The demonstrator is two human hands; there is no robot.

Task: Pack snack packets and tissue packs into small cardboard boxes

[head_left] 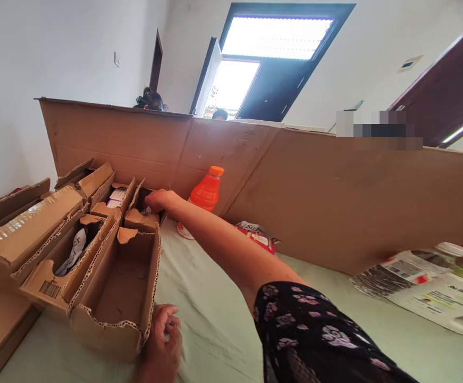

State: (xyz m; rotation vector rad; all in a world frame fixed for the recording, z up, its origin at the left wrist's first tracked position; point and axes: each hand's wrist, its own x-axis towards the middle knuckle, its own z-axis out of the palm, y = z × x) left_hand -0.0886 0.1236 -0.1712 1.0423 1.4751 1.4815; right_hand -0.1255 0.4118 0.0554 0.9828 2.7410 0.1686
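Reaching with right hand (156,200) into rear box (141,219), just left of bottle (207,191), cannot tell fingers' spread or hold, while resting left hand (165,336), half-open around nothing visible, beside long front box (124,279), farther from bottle.

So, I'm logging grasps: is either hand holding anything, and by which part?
Cannot be told for the right hand: its grasp is hidden inside a cardboard box. The left hand shows nothing held.
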